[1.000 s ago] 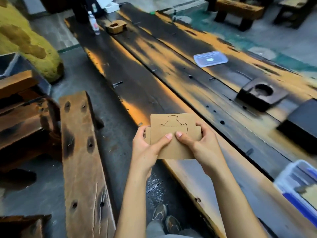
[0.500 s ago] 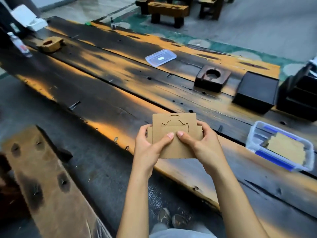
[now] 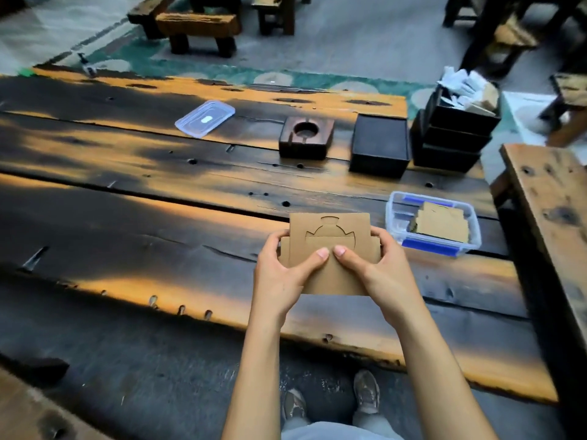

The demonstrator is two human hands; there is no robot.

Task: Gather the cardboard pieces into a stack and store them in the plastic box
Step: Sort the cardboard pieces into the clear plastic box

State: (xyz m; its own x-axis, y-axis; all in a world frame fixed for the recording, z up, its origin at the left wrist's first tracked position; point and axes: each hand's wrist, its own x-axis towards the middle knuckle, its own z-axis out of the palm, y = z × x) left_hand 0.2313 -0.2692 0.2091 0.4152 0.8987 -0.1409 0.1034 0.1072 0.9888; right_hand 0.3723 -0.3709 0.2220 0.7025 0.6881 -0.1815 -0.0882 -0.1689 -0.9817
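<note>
A stack of brown cardboard pieces [image 3: 330, 236], the top one with a cut-out round shape, is held above the near part of the wooden table [image 3: 127, 192]. My left hand [image 3: 282, 271] grips its left side and my right hand [image 3: 378, 268] grips its right side, both thumbs pressing on the front. To the right, on the table, stands the clear plastic box [image 3: 394, 214] with blue clips. It holds more cardboard pieces [image 3: 440, 222]. The box's clear lid [image 3: 205, 118] lies apart at the far left.
A dark wooden block with a round hole [image 3: 306, 138], a black box [image 3: 379, 144] and stacked black trays with paper [image 3: 454, 128] sit at the back right. A wooden bench [image 3: 552, 198] runs along the right. More benches stand beyond the table. My shoes show below.
The view has swung right, bringing the plastic box and black boxes fully into sight. Both hands keep the same grip on the stack, now nearer the box.
</note>
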